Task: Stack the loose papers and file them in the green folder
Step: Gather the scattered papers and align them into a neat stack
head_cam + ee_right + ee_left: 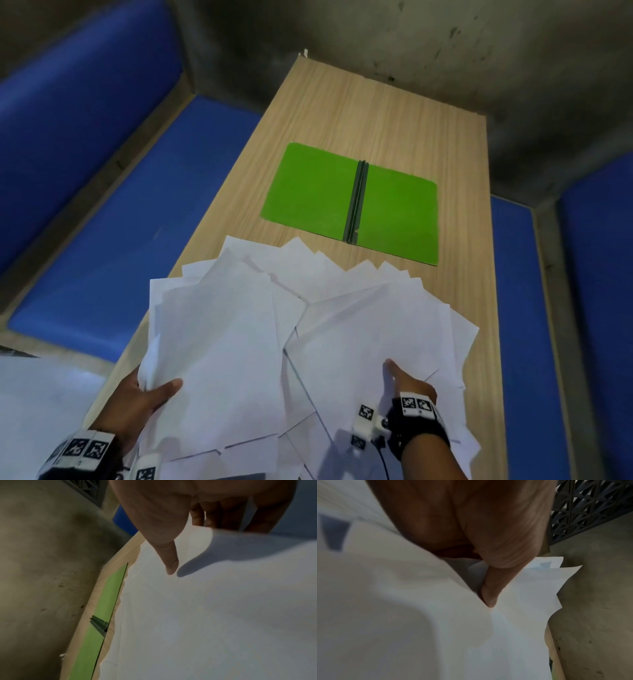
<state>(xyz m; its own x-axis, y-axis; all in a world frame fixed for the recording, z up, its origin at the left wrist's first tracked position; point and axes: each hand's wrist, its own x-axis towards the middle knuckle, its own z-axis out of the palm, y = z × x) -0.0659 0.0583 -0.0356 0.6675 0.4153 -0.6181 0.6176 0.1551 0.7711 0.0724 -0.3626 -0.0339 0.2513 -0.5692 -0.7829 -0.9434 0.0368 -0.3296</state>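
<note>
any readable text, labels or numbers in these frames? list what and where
None readable: no words, brands or numbers.
Loose papers: faces look blank.
Green folder: plain, no label.
Wristbands: black-and-white square marker patterns only, no letters.
Dark patch on a sheet in the left wrist view: blurred, not legible.

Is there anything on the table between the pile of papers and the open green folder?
Nothing visible. Only bare wooden table separates the loose papers from the green folder, which lies open and empty. The left hand and right hand already grip sheets.
</note>
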